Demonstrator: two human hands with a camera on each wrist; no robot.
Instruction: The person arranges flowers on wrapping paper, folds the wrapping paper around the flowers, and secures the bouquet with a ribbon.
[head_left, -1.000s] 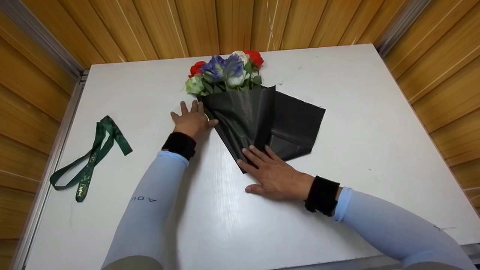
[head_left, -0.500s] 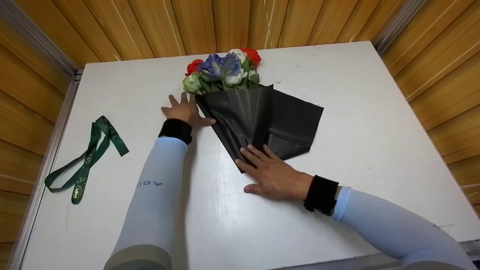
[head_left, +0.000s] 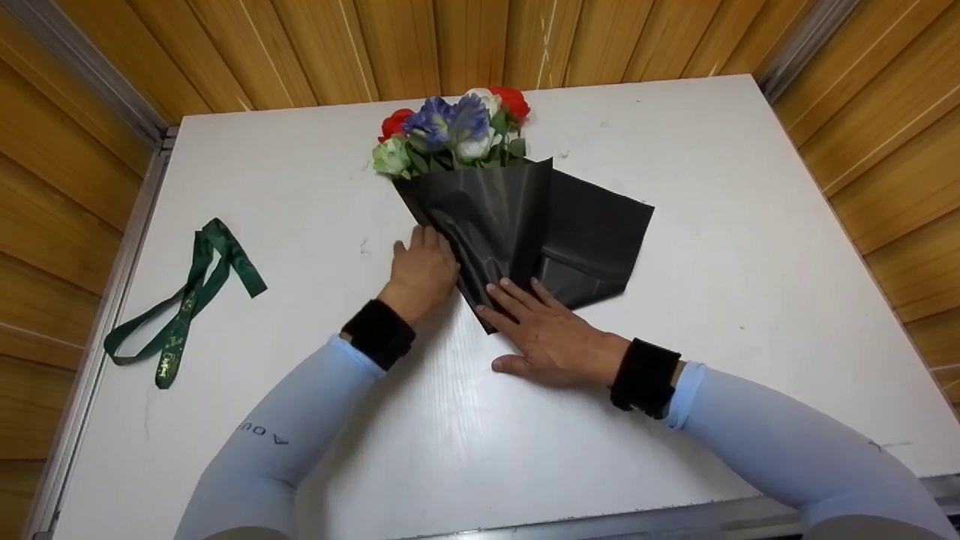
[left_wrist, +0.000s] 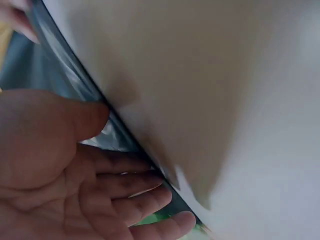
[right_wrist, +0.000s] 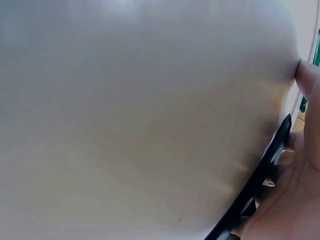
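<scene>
A bouquet of red, blue-purple, white and pale green flowers [head_left: 450, 124] lies on the white table. Black wrapping paper [head_left: 484, 214] is folded over its stems from the left, and a flap [head_left: 596, 232] spreads out flat to the right. Along the left folded edge rests my left hand [head_left: 424, 270]. In the left wrist view its thumb [left_wrist: 92, 119] and its extended fingers [left_wrist: 145, 202] touch that edge. With spread fingers my right hand [head_left: 555, 337] presses the lower, narrow end of the paper. The stems are hidden inside the wrap.
A dark green ribbon [head_left: 199, 300] with gold print lies loosely looped at the left of the table [head_left: 712, 397]. Wood-panelled walls [head_left: 472, 45] stand behind the table and at both sides.
My left hand first shifted slightly up and left near the flowers, then came down and right along the paper's left edge, its fingers drawing together. The right hand stays pressed on the wrap.
</scene>
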